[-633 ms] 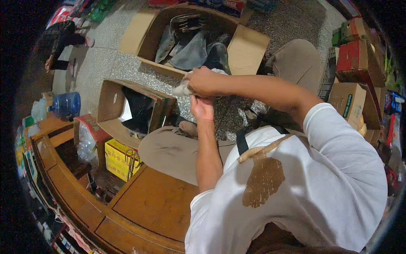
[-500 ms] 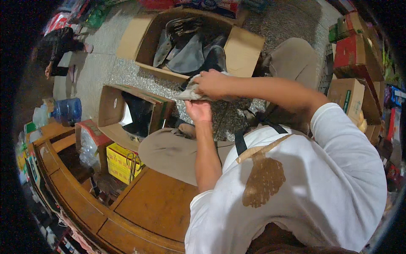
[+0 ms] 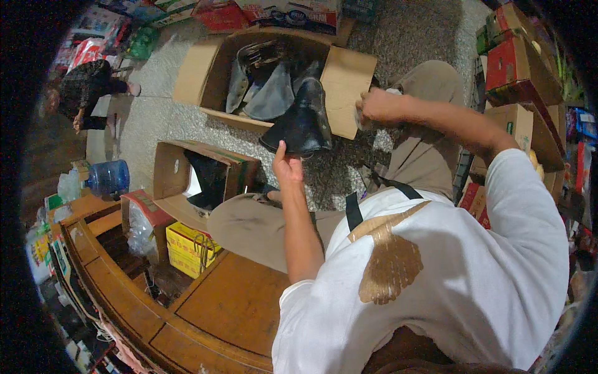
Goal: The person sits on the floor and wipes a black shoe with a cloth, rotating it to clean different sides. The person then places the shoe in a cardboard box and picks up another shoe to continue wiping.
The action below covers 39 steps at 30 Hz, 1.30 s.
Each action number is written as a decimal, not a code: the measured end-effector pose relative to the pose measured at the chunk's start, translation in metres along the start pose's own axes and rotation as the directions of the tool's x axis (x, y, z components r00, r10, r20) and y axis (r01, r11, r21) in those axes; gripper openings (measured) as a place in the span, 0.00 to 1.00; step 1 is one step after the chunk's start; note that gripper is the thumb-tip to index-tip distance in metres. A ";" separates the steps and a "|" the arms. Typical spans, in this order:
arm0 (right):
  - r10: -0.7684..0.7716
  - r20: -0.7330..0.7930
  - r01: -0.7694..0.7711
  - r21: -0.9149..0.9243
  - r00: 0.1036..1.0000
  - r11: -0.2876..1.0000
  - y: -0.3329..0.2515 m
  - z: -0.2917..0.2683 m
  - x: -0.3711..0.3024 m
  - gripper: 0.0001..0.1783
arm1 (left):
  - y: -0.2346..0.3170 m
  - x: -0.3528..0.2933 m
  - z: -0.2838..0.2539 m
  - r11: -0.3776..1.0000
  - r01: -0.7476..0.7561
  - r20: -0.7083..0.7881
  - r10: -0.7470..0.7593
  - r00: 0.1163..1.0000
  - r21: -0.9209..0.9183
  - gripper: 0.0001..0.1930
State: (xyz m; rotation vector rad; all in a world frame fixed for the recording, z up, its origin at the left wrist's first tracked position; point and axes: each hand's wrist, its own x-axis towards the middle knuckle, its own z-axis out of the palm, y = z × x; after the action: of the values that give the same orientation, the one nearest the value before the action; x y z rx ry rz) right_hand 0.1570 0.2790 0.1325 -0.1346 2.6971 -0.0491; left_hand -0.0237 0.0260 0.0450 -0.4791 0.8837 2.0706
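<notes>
My left hand grips the near edge of a shiny black leather-like piece, flared and curved, its thumb up against the surface and the other fingers mostly hidden. The piece leans over the near wall of an open cardboard box. More dark flared pieces lie inside that box. My right hand is closed beside the box's right flap, near my knee. A pale cloth shows at its fingers, only partly visible.
A second open box with a black piece inside lies at left. Nearby are a blue water jug, a yellow box and a wooden bench. Cartons are stacked at right. Another person is at far left.
My right hand has moved right with the cloth, off the black piece, which now shows uncovered. My left hand stays at the piece's near edge. The view has shifted slightly.
</notes>
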 end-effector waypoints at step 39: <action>0.099 -0.124 0.006 0.653 0.987 0.758 -0.057 -0.034 0.215 0.25 | -0.024 -0.028 -0.015 0.956 0.009 -0.055 0.007 0.998 0.293 0.27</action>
State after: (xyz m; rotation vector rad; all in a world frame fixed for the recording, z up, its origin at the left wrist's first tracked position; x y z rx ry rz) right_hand -0.0466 0.2011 0.0754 0.1616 2.6522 -1.0156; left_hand 0.0122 0.0101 0.0414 -0.3763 1.2003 1.8900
